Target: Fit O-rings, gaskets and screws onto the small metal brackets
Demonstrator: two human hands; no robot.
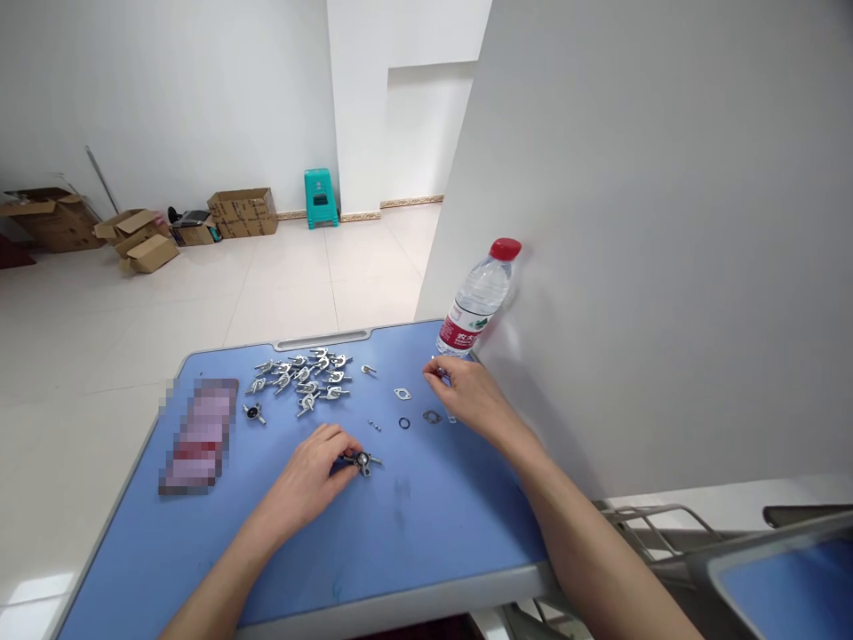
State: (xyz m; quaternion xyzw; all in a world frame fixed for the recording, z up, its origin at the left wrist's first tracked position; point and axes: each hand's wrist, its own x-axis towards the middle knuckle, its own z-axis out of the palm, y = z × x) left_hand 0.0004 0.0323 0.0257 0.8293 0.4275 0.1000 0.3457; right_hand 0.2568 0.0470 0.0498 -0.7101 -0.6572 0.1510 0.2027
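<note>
My left hand [318, 467] grips a small metal valve [363, 460] between thumb and fingers on the blue table. The valve has a round opening in its body and thin stubs at its sides. My right hand [459, 387] is pinched just in front of the water bottle [474, 302]; anything between its fingertips is too small to make out. Near it lie a silver flat plate [402, 394], a brown gasket [432, 416] and a black rubber ring [404, 423]. Several tiny metal pieces [375, 426] lie between my hands.
Several similar metal valves [306, 375] lie grouped at the table's back; one separate valve [254, 412] sits left of them. A blurred purple packet [200, 436] lies at the left. A grey wall [640, 249] borders the table's right side. A teal stool [321, 197] stands beyond.
</note>
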